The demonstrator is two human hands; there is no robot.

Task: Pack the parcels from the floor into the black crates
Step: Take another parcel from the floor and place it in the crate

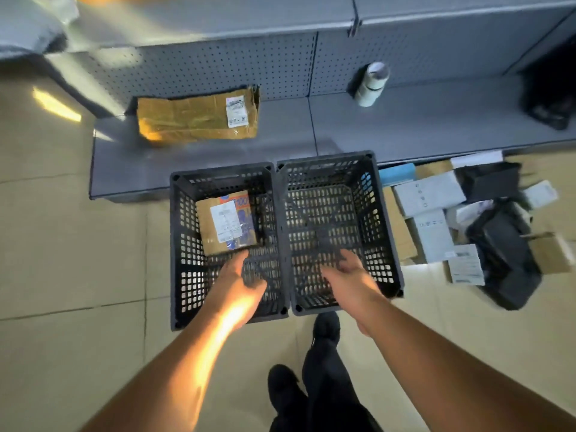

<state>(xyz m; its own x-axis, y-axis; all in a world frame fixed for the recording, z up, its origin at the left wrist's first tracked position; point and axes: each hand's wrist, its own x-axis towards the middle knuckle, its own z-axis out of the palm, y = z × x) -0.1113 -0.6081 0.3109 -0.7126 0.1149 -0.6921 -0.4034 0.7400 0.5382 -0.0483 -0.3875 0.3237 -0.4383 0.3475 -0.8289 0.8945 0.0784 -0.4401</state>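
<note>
Two black crates stand side by side on the tiled floor in front of me, their long sides touching and their long axes running away from me toward the low grey shelf [405, 126]. The left crate [187, 244] holds one parcel, a brown cardboard box [227, 222] with a white label and some orange and blue print on top. It lies flat on the crate bottom in the far half, its long axis running roughly away from me and turned a little, the near end swung toward the right. The right crate [383, 232] shows only its mesh bottom.

My left hand [240, 279] reaches down into the left crate, fingers relaxed and spread, gripping nothing; the fingertips are at the near edge of the cardboard box, and I cannot tell whether they touch it. My right hand [349, 272] hangs over the right crate, fingers loosely extended and released, holding nothing.

The rest of the parcels [461, 226] lie in a heap on the floor just to the right of the right crate: white boxes, a blue one, brown cartons and black plastic mailer bags, overlapping at mixed angles.

On the shelf beyond the crates rests a larger taped brown parcel [196, 115], its long axis running left to right, a white label near its right end. Farther right on the shelf stands a white bottle [372, 85], and a dark bag [551, 98] sits at the far right edge. My black shoes [325, 328] show below the crates.
</note>
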